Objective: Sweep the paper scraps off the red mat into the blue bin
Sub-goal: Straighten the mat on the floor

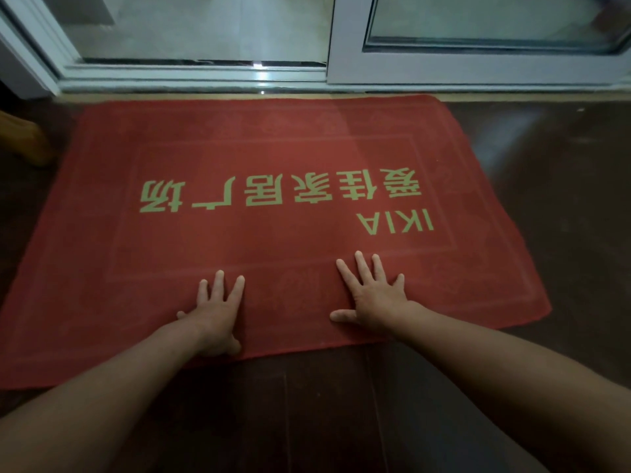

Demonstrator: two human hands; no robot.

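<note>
Here the red mat [273, 158] lies flat on a dark wooden floor [341, 404], with its far edge running just beside the threshold [191, 78] of a white-framed sliding glass door [329, 39]. Its near edge crosses in front of the person, and its near left part runs out of view at the side of the picture. The near right corner is rounded, and bare floor stretches well beyond it to the right. Pale lettering [280, 194] fills the middle of the mat, upside down from the person's side. The left hand [215, 315] rests palm down on the mat with its fingers straight and spread, gripping nothing, and its heel sits right at the near edge. The right hand [372, 298] also lies flat, fingers splayed and thumb stretched out toward the left hand, a little further in from that edge. The two hands are apart, with a strip of bare mat between them. Both forearms reach in over the open floor on the near side. A tan rounded object [24, 141] stands near the mat's far left corner; what it is cannot be told.
</note>
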